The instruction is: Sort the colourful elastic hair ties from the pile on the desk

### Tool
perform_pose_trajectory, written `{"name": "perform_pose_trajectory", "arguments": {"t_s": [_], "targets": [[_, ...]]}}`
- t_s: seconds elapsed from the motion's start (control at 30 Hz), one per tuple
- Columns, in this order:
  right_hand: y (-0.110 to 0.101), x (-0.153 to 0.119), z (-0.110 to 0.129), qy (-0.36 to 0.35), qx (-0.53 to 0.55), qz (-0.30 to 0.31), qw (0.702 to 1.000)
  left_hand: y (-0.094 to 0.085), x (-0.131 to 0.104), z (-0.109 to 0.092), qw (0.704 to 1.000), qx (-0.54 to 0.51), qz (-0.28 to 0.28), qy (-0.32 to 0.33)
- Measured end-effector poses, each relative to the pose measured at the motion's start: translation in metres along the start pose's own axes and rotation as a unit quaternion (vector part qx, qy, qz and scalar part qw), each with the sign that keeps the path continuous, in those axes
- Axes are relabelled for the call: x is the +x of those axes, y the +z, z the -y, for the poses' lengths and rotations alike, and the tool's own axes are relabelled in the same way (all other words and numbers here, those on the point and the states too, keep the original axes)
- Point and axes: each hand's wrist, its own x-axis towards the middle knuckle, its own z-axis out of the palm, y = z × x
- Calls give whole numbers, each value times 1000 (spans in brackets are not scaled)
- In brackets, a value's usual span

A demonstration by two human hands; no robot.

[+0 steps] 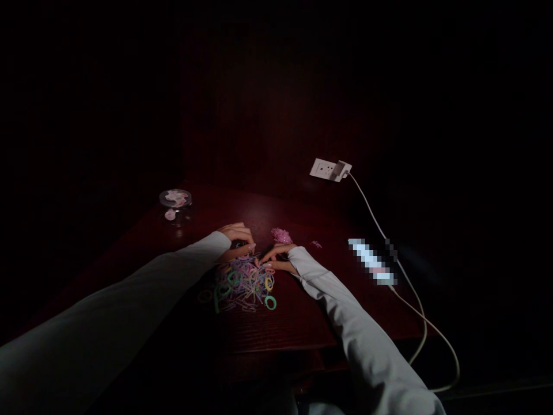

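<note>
A loose heap of thin coloured bands and small rings [244,282], mostly purple, pink and green, lies on the dark red table [294,323]. My left hand [239,237] is at the heap's back edge, its fingers bent down and pressed together; what they hold, if anything, is too small to name. From the right, my right hand [279,256] reaches onto the heap, with thumb and index finger apart and the fingertips among the bands. A green ring [270,302] sits at the heap's front right. Behind my right hand is a pink bundle [281,235].
At the back left stands a clear round container [175,199] with pink and white pieces. A few pink bits [317,244] lie right of the bundle. A lit, blurred-out device [371,261] lies at the right, its white cable [425,320] running to a wall socket [324,169].
</note>
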Motion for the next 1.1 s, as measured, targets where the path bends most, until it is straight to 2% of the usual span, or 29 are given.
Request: {"name": "perform_pose_trajectory", "arguments": {"t_s": [0.23,0.37,0.47,0.57,0.63,0.7,0.77,0.9,1.1], "targets": [[4,-1,4,-4,10,-25,1000,2,0,3,1000,-7,-2,3],[3,1,7,3,26,-75,997,2,0,3,1000,-9,-7,3],[1,6,0,15,52,-119,991,1,0,2,1000,-13,-11,8],[-4,16,-13,38,73,-180,980,1,-1,1,1000,-23,-1,17],[-10,24,-21,43,74,-251,964,2,-2,0,999,-29,12,16],[-18,29,-28,40,51,-313,947,3,-3,0,999,-33,27,16],[-25,30,-34,40,16,-343,938,5,-3,1,998,-34,41,18],[-35,26,-44,45,-39,-359,931,7,-4,3,998,-39,54,17],[-38,20,-50,52,-101,-353,929,8,-5,6,997,-48,51,12]]}}
